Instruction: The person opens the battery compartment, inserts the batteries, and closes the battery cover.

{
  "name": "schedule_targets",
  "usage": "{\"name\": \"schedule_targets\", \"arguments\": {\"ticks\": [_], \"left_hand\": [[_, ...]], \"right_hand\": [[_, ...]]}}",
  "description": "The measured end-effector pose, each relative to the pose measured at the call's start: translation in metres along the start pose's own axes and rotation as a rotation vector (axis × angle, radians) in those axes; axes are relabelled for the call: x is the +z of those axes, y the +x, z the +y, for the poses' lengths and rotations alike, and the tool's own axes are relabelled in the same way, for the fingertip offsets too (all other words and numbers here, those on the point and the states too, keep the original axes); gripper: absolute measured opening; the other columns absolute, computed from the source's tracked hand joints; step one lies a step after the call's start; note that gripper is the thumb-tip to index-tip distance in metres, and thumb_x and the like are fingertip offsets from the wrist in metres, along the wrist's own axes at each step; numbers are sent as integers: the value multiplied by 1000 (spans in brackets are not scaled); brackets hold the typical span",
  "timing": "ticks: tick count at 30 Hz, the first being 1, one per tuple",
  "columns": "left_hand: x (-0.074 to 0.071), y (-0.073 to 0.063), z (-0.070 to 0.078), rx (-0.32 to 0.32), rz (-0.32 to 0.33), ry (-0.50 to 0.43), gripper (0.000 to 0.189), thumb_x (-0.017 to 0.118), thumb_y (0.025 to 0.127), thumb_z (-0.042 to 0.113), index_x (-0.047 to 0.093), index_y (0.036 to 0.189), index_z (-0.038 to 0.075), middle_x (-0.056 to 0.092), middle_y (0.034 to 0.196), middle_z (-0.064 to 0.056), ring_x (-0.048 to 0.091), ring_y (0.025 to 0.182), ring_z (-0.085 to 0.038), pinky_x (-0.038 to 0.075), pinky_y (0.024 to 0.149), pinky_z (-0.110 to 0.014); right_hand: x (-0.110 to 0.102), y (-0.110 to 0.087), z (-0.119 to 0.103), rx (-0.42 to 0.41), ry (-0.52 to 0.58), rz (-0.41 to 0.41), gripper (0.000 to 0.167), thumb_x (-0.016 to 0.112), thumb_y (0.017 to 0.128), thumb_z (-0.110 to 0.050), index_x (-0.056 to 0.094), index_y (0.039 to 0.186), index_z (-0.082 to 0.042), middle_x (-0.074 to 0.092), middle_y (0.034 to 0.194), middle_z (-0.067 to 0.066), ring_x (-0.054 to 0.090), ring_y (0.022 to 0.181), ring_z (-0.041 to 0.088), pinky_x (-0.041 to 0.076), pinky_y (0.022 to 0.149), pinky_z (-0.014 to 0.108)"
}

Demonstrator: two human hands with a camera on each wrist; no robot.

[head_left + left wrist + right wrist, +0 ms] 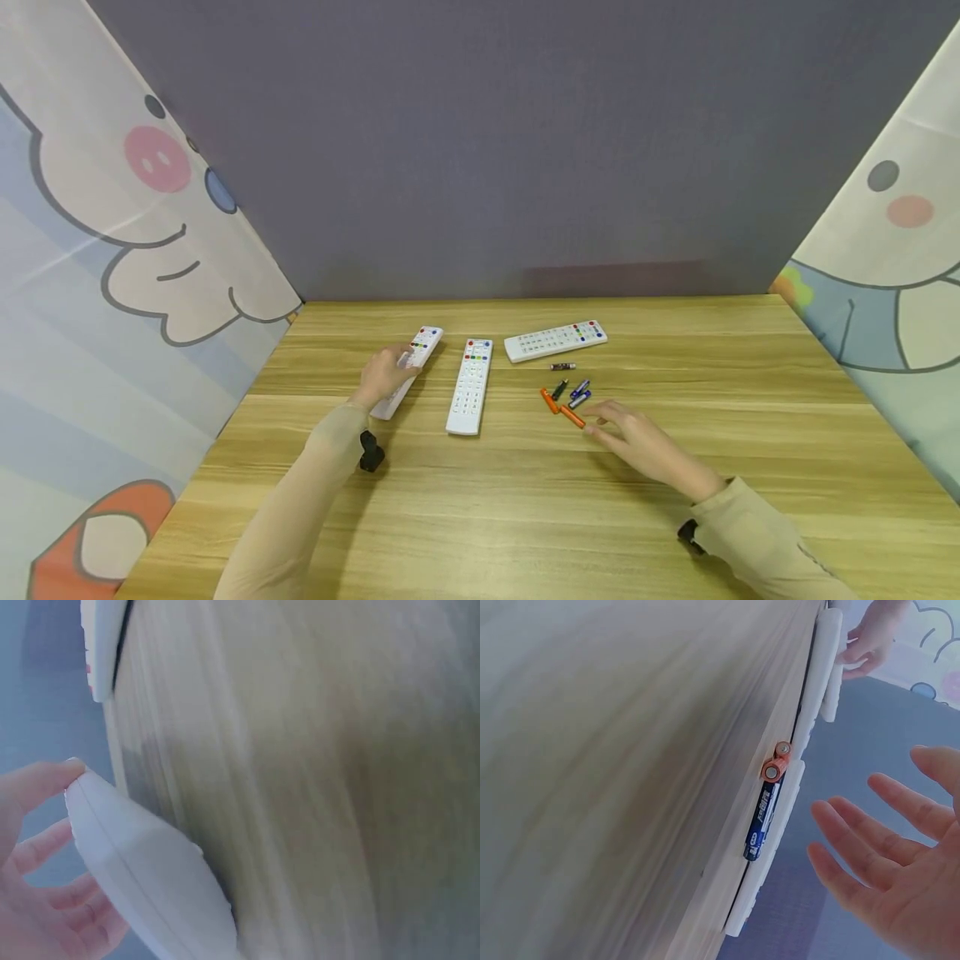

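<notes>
My left hand (383, 374) grips a white remote control (426, 347) at the left of the table. In the left wrist view the thumb lies on the near edge of this remote control (142, 859), and the other fingers curve along its far side. Just right of the batteries, my right hand (637, 442) hovers with spread, loosely bent fingers and nothing in them. Closest to its fingertips is an orange battery (572, 417). Another orange battery (550, 401) and several dark and blue batteries (580, 400) lie beside it.
A second white remote control (470, 387) lies at the middle, buttons up. Farther back a third remote control (556, 340) lies crosswise, with a dark battery (562, 367) in front of it. A grey panel (525, 150) rises behind the wooden table (480, 517).
</notes>
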State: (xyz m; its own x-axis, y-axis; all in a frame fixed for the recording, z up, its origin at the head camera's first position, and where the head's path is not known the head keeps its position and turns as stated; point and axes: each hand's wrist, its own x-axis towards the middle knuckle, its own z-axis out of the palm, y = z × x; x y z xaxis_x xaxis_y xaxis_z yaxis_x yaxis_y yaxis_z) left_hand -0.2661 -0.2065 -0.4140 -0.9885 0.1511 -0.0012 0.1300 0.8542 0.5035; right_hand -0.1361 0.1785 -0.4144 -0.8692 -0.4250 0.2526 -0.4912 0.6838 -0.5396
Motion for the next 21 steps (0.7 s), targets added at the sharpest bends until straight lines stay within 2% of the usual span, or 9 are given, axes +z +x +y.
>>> {"name": "schedule_targets", "arguments": {"ticks": [2,4,7,11,17,21], "left_hand": [[-1,-1,2,1,5,-26,46,63,81,23,49,120,2,52,118,-23,43,51,-13,34,46,-21],[-2,-2,4,2,9,-60,47,63,81,24,49,121,3,52,115,-25,48,55,-15,40,49,-23],[-3,-4,7,5,9,-137,48,63,82,23,48,121,2,51,113,-28,58,73,-25,50,59,-29],[-4,-8,14,-13,7,-276,48,63,82,21,47,122,1,50,115,-30,57,91,-35,54,69,-36],[-6,-14,25,-88,-2,-462,45,63,80,19,50,121,6,51,117,-25,56,95,-34,52,72,-36],[-7,-17,30,-128,-12,-568,44,63,80,20,50,121,8,51,117,-21,55,92,-29,51,69,-31]], "right_hand": [[0,1,0,-3,-1,0,31,54,88,-20,56,112,0,58,108,13,58,91,25,49,79,44],[0,1,-1,-7,-1,-3,31,54,88,-19,56,112,1,58,108,13,58,91,25,49,80,44],[1,2,-1,-12,3,-10,31,54,88,-18,56,113,1,58,109,14,58,91,26,49,81,44],[2,2,-1,-22,1,-17,30,54,88,-17,56,112,1,57,109,14,58,92,25,49,82,43],[2,2,-4,-26,3,-21,29,54,88,-17,57,111,1,58,108,12,58,91,24,50,80,41],[2,2,-6,-21,19,-20,29,55,87,-17,57,110,1,59,106,11,58,90,24,50,79,40]]}}
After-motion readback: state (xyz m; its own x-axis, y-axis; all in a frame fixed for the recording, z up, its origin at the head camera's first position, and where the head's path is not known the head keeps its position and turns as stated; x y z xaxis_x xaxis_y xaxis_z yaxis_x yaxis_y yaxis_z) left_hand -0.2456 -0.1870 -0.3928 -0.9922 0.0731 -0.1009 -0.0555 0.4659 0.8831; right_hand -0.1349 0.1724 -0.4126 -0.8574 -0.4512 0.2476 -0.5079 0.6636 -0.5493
